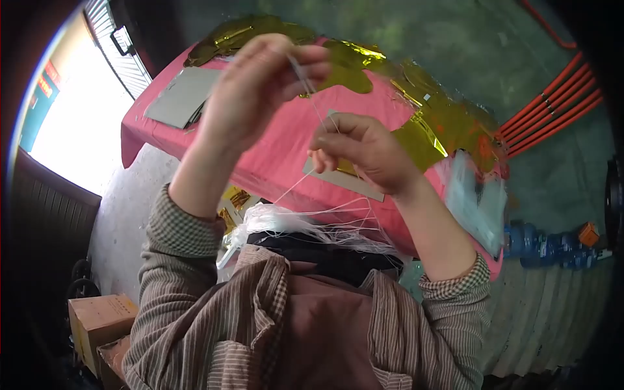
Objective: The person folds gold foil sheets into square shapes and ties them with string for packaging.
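White string (296,187) runs up from a loose tangle of white strands (270,220) at my lap to both hands. My right hand (367,148) is closed on the string over the pink-covered table (273,149), its fingers curled. Higher and to the left, my left hand (260,81) is raised and blurred, with a strand passing at its fingers; its grip is smeared by motion. Beneath my right hand lies a grey card (344,182) near the table's front edge.
Shiny gold film (351,68) spreads along the table's far side. Grey boards (179,97) lie at the left, clear plastic bags (471,198) at the right. Cardboard boxes (104,318) stand lower left; blue bottles (546,247) and red pipes (552,104) are at the right.
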The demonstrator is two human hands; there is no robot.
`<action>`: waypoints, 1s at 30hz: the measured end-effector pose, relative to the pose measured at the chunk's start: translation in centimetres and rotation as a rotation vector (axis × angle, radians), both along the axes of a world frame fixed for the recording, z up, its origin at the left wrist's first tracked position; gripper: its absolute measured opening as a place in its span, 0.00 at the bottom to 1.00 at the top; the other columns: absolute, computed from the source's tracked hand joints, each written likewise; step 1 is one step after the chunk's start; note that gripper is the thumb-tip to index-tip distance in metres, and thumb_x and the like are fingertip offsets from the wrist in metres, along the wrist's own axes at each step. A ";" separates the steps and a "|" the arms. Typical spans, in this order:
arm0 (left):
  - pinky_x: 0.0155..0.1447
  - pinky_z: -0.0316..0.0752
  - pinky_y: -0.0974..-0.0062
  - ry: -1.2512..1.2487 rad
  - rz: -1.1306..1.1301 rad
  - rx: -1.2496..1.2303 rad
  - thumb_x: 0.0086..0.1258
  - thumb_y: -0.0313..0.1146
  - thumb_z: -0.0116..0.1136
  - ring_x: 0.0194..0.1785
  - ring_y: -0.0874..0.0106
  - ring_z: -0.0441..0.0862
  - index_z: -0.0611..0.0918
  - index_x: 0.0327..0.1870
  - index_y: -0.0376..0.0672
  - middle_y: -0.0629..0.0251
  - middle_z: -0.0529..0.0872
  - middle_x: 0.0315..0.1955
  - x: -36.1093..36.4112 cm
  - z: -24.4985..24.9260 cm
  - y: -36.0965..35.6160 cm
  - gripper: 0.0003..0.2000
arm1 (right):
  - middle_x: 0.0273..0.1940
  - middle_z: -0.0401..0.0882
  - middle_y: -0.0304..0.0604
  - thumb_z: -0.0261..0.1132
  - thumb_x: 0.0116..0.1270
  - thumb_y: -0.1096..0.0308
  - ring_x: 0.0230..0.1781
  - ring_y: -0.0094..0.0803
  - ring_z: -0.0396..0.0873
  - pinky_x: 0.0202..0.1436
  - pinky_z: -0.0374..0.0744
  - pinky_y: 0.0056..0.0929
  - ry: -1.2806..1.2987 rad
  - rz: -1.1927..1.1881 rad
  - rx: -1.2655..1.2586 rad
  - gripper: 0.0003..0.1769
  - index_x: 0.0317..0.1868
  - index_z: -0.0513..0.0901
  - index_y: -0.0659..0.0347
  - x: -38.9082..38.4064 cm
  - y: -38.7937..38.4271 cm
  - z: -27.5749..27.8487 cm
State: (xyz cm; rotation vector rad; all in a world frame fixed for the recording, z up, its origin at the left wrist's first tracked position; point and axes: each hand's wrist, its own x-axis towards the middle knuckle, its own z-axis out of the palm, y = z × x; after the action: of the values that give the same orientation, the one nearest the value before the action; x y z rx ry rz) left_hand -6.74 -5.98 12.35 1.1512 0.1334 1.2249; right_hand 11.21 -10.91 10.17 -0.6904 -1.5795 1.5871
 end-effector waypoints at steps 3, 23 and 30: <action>0.37 0.69 0.80 -0.118 -0.056 -0.039 0.70 0.33 0.45 0.26 0.81 0.69 0.71 0.37 0.41 0.71 0.71 0.24 -4.7 0.2 2.5 0.06 | 0.22 0.72 0.36 0.57 0.64 0.69 0.24 0.22 0.73 0.40 0.73 0.24 -0.025 -0.013 -0.043 0.07 0.32 0.76 0.65 1.8 0.1 1.2; 0.23 0.54 0.90 0.642 0.020 -0.080 0.69 0.33 0.44 0.20 0.88 0.60 0.73 0.50 0.40 0.76 0.71 0.21 -0.7 -1.6 -2.5 0.13 | 0.29 0.77 0.36 0.57 0.62 0.71 0.26 0.20 0.74 0.32 0.73 0.18 -0.449 -0.300 0.300 0.11 0.42 0.77 0.67 3.2 -1.7 1.3; 0.40 0.68 0.81 0.695 -0.090 0.317 0.65 0.20 0.42 0.31 0.80 0.72 0.60 0.58 0.39 0.70 0.70 0.21 4.9 -3.6 -0.8 0.20 | 0.24 0.74 0.34 0.52 0.68 0.64 0.22 0.18 0.72 0.26 0.71 0.17 -0.446 -0.281 0.074 0.12 0.33 0.75 0.65 5.3 -0.5 0.0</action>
State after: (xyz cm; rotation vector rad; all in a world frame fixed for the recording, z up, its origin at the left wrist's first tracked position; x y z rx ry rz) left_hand -1.83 -6.80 8.80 1.8101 0.4129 0.7365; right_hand 16.48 -11.36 10.17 -1.2305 -1.7485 1.2145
